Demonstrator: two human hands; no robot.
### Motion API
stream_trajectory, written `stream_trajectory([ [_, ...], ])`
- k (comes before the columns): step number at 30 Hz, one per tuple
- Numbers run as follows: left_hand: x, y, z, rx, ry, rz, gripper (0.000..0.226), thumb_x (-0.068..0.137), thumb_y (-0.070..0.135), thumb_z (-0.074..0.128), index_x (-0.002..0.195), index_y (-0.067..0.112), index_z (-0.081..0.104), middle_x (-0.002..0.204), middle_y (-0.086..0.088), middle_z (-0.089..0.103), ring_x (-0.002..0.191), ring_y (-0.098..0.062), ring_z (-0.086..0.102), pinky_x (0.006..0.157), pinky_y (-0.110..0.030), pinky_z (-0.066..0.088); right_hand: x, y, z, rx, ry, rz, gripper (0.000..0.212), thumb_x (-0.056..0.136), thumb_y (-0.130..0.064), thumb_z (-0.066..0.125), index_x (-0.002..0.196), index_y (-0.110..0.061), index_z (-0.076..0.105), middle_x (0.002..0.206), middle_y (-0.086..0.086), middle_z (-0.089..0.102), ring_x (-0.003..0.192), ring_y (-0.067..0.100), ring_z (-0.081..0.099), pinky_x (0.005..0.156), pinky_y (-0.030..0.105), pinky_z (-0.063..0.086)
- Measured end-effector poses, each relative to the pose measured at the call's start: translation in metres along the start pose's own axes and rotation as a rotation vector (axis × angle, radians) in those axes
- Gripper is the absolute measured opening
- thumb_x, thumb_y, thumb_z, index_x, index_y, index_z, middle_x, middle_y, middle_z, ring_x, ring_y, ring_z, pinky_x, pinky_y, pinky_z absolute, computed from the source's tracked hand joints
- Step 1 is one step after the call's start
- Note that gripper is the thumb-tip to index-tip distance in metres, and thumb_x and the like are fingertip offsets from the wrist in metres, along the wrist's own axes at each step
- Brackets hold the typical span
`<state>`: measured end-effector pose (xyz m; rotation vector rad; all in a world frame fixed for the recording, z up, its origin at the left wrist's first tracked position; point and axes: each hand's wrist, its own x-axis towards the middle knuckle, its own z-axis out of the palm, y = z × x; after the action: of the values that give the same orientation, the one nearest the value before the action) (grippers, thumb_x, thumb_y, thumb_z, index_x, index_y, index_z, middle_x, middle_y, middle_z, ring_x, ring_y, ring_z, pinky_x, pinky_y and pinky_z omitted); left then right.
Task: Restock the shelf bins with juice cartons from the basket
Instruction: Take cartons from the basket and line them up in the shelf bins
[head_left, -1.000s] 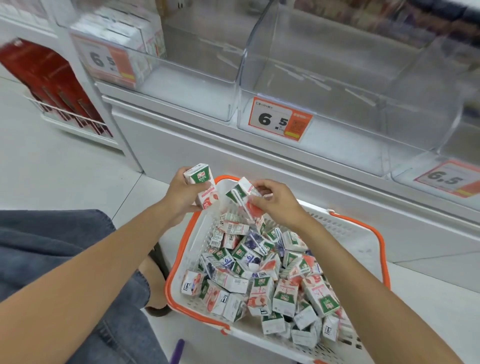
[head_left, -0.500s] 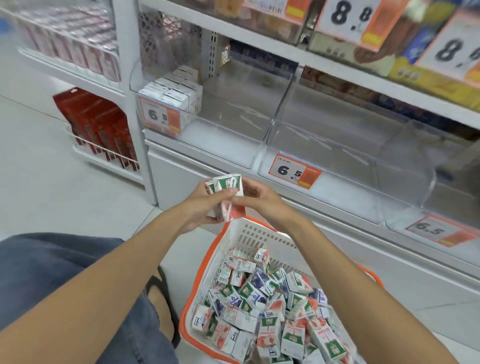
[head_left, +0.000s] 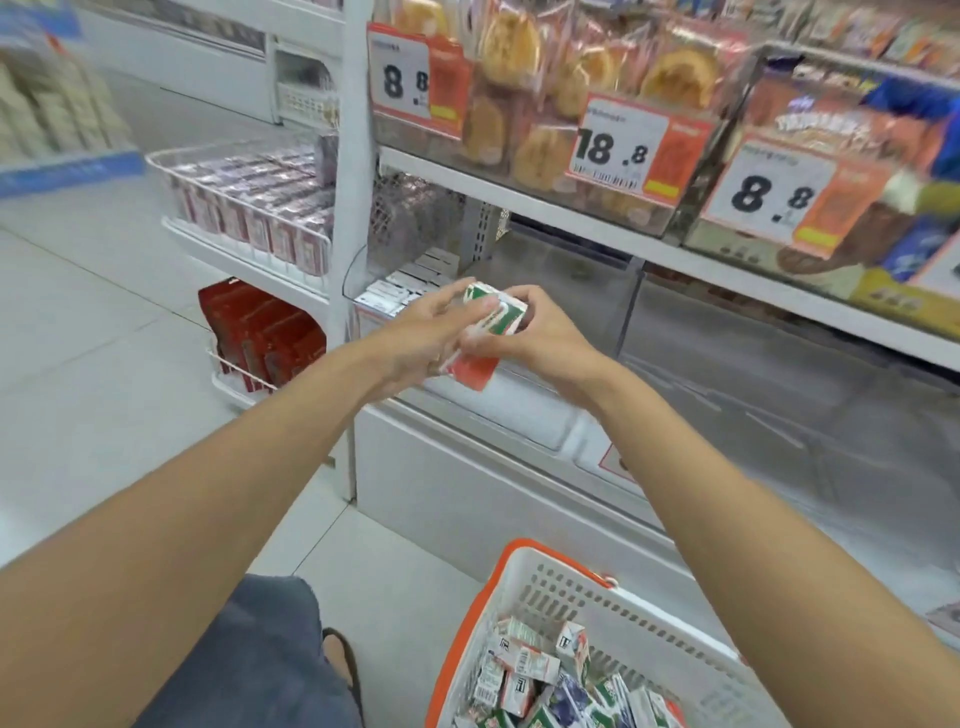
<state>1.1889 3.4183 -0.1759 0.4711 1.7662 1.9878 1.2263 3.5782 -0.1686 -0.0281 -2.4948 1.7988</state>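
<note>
Both hands hold small juice cartons (head_left: 491, 332) up in front of the clear shelf bin (head_left: 519, 410). The left hand (head_left: 426, 338) grips them from the 9 o'clock side, and the right hand (head_left: 540, 343) grips from 3 o'clock. The white basket (head_left: 613, 613) with more cartons sits on the floor at 5 o'clock.

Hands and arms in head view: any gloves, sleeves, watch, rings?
None visible. The left hand and right hand are bare, and both forearms are uncovered up to the frame edge: no sleeves, gloves, watch, bands or rings. Motion blur softens the fingers, so a thin ring could be missed.
</note>
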Motion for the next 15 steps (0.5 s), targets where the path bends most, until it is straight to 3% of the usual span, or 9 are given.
stream_trajectory([
  [1,0.01,0.005,-0.002,-0.031,0.049,0.021,0.038,0.094,0.036,0.058,0.128,0.022,0.055,0.098,0.004,0.072,0.079,-0.009,0.067,0.053,-0.021,0.052,0.01,0.002,0.001,0.029,0.066,-0.015,0.063,0.066,-0.01,0.088,0.115,-0.007,0.048,0.101,0.006,0.064,0.084,0.011,0.06,0.076,0.025,0.05],
  [3,0.031,0.007,-0.014,0.11,0.196,0.077,0.028,0.096,0.035,0.054,0.121,0.022,0.06,0.114,0.003,0.068,0.103,-0.012,0.062,0.077,-0.028,0.055,0.034,0.009,-0.001,0.073,0.199,-0.039,0.061,0.065,-0.012,0.089,0.11,-0.011,0.048,0.1,0.001,0.066,0.079,0.005,0.062,0.068,0.014,0.049],
  [5,0.054,-0.002,-0.036,0.56,0.296,0.187,0.039,0.096,0.034,0.054,0.132,0.019,0.057,0.137,-0.001,0.055,0.126,-0.015,0.048,0.103,-0.029,0.037,0.059,0.019,-0.005,0.047,0.307,-0.039,0.065,0.062,-0.017,0.091,0.11,-0.016,0.047,0.103,-0.001,0.066,0.082,0.003,0.063,0.064,0.011,0.048],
  [8,0.081,-0.019,-0.064,1.253,0.172,0.233,0.058,0.094,0.051,0.051,0.145,0.026,0.042,0.154,-0.004,0.035,0.146,-0.019,0.021,0.118,-0.038,0.014,0.106,0.038,-0.01,-0.088,0.424,-0.001,0.079,0.059,-0.025,0.092,0.121,-0.014,0.042,0.102,-0.002,0.066,0.088,0.011,0.066,0.066,0.017,0.053],
  [11,0.103,-0.037,-0.08,1.534,0.084,0.184,0.064,0.095,0.061,0.032,0.151,0.031,0.026,0.162,-0.001,0.017,0.15,-0.018,0.006,0.12,-0.047,0.0,0.154,0.053,-0.011,-0.252,0.541,0.088,0.086,0.059,-0.035,0.088,0.126,-0.017,0.036,0.115,-0.002,0.063,0.102,0.019,0.064,0.087,0.036,0.055],
  [13,0.11,-0.044,-0.086,1.552,0.094,0.177,0.063,0.095,0.061,0.025,0.151,0.032,0.024,0.162,0.0,0.018,0.149,-0.017,0.011,0.119,-0.044,0.003,0.18,0.061,-0.01,-0.317,0.582,0.066,0.08,0.06,-0.038,0.085,0.121,-0.02,0.036,0.118,-0.001,0.062,0.103,0.02,0.064,0.087,0.04,0.055],
  [15,0.114,-0.048,-0.089,1.581,0.092,0.155,0.065,0.094,0.062,0.021,0.152,0.032,0.021,0.162,0.001,0.015,0.149,-0.017,0.011,0.12,-0.043,0.005,0.201,0.073,-0.006,-0.273,0.488,0.01,0.075,0.064,-0.031,0.087,0.117,-0.021,0.035,0.116,-0.002,0.061,0.098,0.017,0.064,0.08,0.037,0.056],
])
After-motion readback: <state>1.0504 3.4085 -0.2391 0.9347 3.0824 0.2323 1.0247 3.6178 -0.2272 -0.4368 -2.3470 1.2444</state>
